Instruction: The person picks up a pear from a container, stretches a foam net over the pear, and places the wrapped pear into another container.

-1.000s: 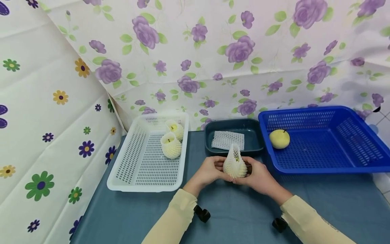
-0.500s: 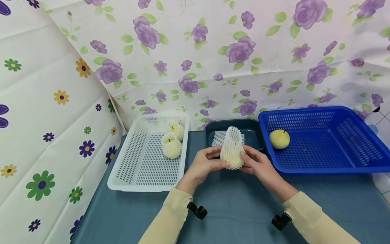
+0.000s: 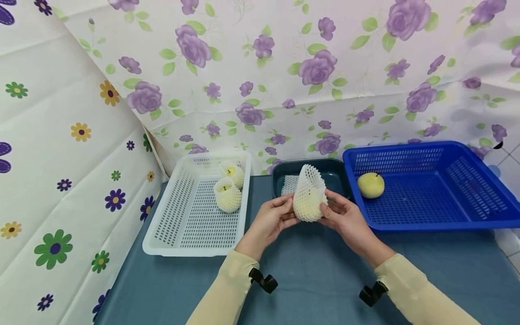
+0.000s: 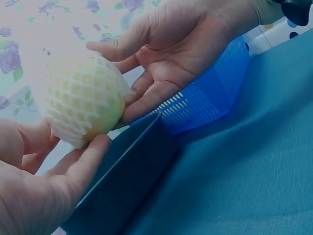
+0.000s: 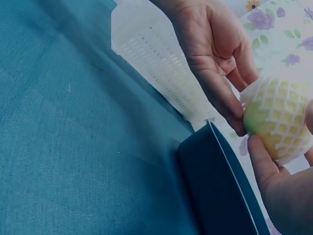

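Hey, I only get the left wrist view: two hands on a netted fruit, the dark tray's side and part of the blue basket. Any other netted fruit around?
Observer: Yes, the head view shows two in the white basket: a nearer netted fruit and a farther netted fruit.
Operator: What's inside the blue basket? I mostly get its outside.
Observer: One bare yellow fruit, at the left end of the blue basket as the head camera sees it.
Operator: And in the tray?
Observer: A piece of white netting lies in the dark tray, partly hidden behind the held fruit.
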A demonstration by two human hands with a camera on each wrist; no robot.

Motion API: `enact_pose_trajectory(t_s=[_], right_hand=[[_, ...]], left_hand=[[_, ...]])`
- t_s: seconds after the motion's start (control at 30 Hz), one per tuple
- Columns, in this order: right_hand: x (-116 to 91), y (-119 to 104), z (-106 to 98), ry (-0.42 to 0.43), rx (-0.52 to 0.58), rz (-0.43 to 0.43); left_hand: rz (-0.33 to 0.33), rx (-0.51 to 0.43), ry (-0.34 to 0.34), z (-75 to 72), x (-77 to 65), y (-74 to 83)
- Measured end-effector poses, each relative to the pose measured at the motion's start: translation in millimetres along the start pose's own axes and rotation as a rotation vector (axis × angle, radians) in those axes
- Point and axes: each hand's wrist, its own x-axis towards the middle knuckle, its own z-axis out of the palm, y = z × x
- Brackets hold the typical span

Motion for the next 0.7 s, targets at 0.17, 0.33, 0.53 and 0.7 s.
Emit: enact_pose_trajectory(t_s=[0.17, 0.33, 0.53, 0.7], right_hand=[[1.4, 1.7, 0.2, -0.028, 0.044, -0.011], [4.4, -0.6, -0.4, -0.038, 0.116, 0.000], [5.2, -2.7, -1.5, -0.034, 0.152, 0.003], [4.8, -3.3, -0.3, -0.038, 0.165, -0.006]], left_hand=[[-0.014, -0.020, 0.032, -0.6, 2.6, -1.6], [0.016, -0.075, 0.063, -1.4, 4.6, -1.0], [0.057, -0.070, 0.069, -0.4, 4.8, 1.3], [0.067, -0.057, 0.089, 0.3, 3.2, 1.4]])
